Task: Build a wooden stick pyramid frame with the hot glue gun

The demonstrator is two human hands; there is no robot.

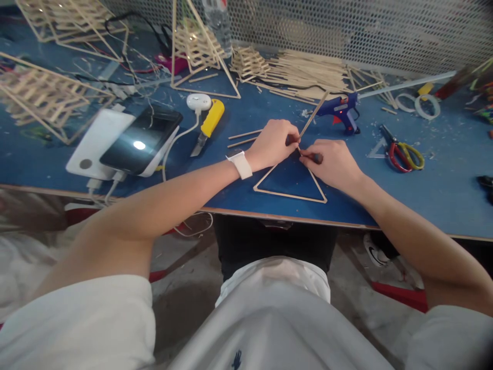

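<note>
A triangle of thin wooden sticks (290, 196) lies flat near the table's front edge, its far corner under my fingers. My left hand (274, 141), with a white-banded watch (241, 163) on the wrist, pinches the lower end of a slanting wooden stick (313, 117) just above that corner. Pressed together at the same corner are the thumb and fingers of my right hand (333, 163), closed on the triangle's tip. The exact joint is partly hidden by my fingertips. Two loose sticks (243, 135) lie left of my left hand.
Behind my hands rests a blue glue gun (341, 110). Scissors (404, 154) and tape rings (427, 106) are at right. A yellow utility knife (210, 123), a phone (141, 139) and cables are at left. A stick pile (308, 72) and stick frames (204, 46) stand at the back.
</note>
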